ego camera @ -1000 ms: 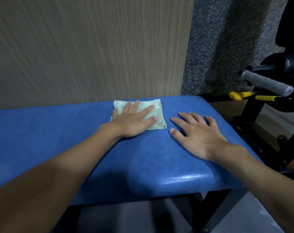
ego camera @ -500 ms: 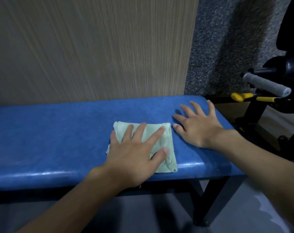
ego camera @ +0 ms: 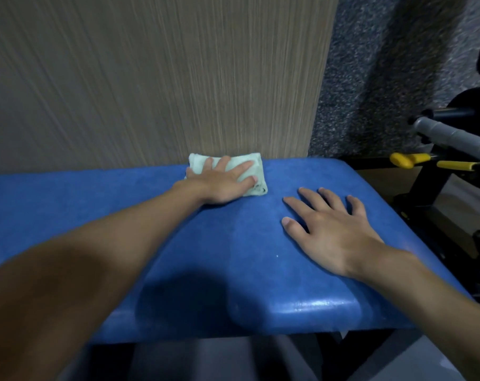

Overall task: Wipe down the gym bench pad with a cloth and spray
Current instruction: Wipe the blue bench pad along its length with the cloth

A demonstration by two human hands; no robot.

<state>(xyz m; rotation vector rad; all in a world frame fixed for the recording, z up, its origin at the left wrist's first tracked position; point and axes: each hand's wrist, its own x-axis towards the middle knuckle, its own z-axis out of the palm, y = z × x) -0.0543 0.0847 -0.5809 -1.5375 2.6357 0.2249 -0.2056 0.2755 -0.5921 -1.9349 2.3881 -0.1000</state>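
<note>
The blue bench pad [ego camera: 101,204] fills the middle of the head view. A folded pale green cloth [ego camera: 256,167] lies at the pad's far edge, against the wall. My left hand [ego camera: 222,182] presses flat on the cloth with the fingers spread over it. Flat on the bare pad to the right, nearer to me, rests my right hand [ego camera: 332,229], fingers apart and holding nothing. A wet sheen shows along the pad's near right edge. No spray bottle is in view.
A wood-grain wall panel [ego camera: 151,78] stands right behind the bench, with a dark speckled wall [ego camera: 370,78] to its right. At the right is black gym equipment with a grey handle [ego camera: 453,138] and yellow levers [ego camera: 409,159]. The bench's black legs show below.
My left hand has pushed the cloth from the pad's near edge back to the far edge by the wall. My right hand sits nearer to me on the pad than half a second ago.
</note>
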